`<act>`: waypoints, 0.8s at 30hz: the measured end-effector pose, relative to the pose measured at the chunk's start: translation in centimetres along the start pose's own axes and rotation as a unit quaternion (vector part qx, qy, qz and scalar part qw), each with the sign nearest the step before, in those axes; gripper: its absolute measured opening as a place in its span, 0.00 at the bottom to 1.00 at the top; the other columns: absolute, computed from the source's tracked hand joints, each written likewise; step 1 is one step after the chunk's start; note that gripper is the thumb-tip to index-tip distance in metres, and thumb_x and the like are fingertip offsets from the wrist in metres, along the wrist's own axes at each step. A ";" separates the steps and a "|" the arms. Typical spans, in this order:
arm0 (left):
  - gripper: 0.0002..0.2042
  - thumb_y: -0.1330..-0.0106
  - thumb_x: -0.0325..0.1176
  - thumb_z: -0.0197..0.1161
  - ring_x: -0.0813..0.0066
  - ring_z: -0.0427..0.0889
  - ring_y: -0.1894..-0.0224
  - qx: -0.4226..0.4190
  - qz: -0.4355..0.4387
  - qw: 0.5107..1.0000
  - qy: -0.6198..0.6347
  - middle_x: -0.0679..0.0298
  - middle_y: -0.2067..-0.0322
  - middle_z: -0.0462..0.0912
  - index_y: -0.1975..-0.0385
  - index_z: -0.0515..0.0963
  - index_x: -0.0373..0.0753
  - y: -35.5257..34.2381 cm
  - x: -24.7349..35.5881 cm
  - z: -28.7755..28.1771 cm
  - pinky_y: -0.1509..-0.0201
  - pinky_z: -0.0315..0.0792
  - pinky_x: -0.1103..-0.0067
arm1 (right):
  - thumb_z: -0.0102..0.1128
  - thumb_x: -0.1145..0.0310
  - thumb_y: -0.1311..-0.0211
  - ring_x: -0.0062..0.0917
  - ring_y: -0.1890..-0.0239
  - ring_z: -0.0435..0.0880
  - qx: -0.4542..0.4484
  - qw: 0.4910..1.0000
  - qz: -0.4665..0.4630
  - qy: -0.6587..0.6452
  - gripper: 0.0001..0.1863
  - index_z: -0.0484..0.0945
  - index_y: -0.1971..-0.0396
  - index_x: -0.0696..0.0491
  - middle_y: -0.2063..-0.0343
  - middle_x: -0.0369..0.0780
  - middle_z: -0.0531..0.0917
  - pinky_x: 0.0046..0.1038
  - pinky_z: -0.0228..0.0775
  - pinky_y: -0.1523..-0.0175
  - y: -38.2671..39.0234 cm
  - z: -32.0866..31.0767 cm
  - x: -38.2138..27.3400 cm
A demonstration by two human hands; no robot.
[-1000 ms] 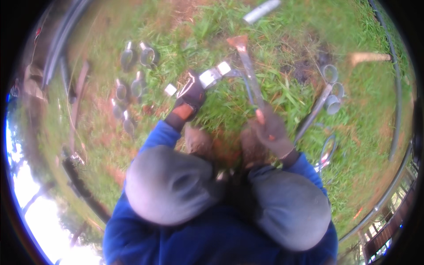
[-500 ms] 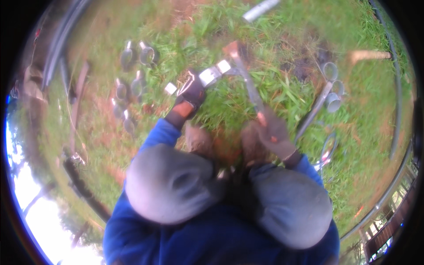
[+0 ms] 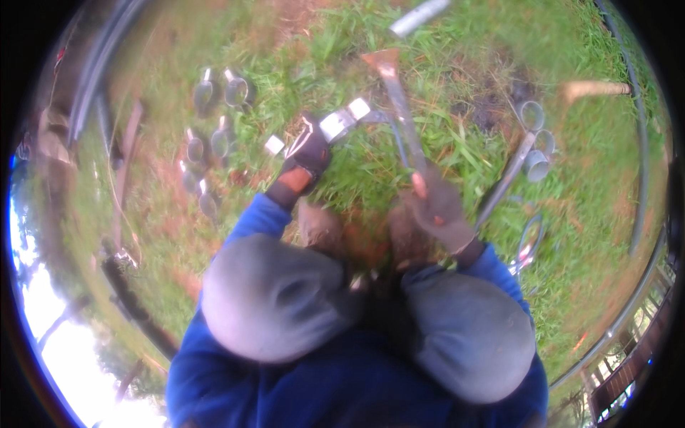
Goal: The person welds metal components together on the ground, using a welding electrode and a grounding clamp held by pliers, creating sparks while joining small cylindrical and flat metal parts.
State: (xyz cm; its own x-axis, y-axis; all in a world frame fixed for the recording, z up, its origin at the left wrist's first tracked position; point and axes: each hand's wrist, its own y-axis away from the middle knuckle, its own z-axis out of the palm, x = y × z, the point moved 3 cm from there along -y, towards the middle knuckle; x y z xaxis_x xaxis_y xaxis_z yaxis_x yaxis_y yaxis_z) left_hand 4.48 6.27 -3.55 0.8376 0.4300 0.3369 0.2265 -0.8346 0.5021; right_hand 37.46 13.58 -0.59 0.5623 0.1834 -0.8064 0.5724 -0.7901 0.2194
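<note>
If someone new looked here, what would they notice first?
Probably the two big grey knees at the bottom of the picture. Next, the long tool with a flared, rusty head, upper middle, held in the right hand. Then the round grey pieces on the grass at left.

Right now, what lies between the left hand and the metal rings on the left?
In the head view, grass and a small pale square piece lie between the left hand and the nearest metal ring.

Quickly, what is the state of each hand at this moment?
Left hand: closed, apparently holding the shiny metal piece.
Right hand: closed, holding the rusty-headed tool by its handle.
</note>
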 end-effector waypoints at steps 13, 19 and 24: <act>0.31 0.07 0.36 0.58 0.46 0.97 0.44 0.005 -0.004 1.000 -0.004 0.41 0.40 0.95 0.11 0.64 0.29 0.0 -0.2 -0.3 0.38 0.90 0.57 | 0.83 0.54 0.23 0.57 0.63 0.95 -0.043 0.993 -0.069 0.085 0.28 0.79 0.35 0.51 0.65 0.49 0.91 0.53 0.87 0.57 -1.0 -0.1 -0.6; 0.31 0.08 0.36 0.58 0.45 0.97 0.44 0.012 -0.003 1.000 0.000 0.41 0.41 0.95 0.11 0.64 0.29 -0.1 -0.2 -0.4 0.38 0.90 0.57 | 0.84 0.55 0.25 0.57 0.61 0.95 -0.025 0.996 -0.054 0.069 0.30 0.80 0.33 0.51 0.65 0.50 0.91 0.54 0.87 0.56 -0.3 0.3 -0.1; 0.31 0.08 0.35 0.58 0.45 0.97 0.44 0.016 -0.002 1.000 -0.005 0.41 0.41 0.95 0.11 0.65 0.30 -0.9 -0.2 -0.4 0.39 0.90 0.56 | 0.83 0.54 0.25 0.57 0.59 0.95 -0.010 0.999 -0.007 0.038 0.33 0.80 0.28 0.51 0.63 0.49 0.92 0.54 0.88 0.54 -0.1 0.4 0.9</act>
State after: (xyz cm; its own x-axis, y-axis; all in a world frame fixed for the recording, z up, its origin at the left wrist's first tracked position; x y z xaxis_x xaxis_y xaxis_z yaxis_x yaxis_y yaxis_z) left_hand 3.89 7.06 -3.75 0.8413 0.4298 0.3278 0.2448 -0.8436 0.4780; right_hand 37.71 13.59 -1.55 0.5976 0.2378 -0.7657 0.5915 -0.7754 0.2209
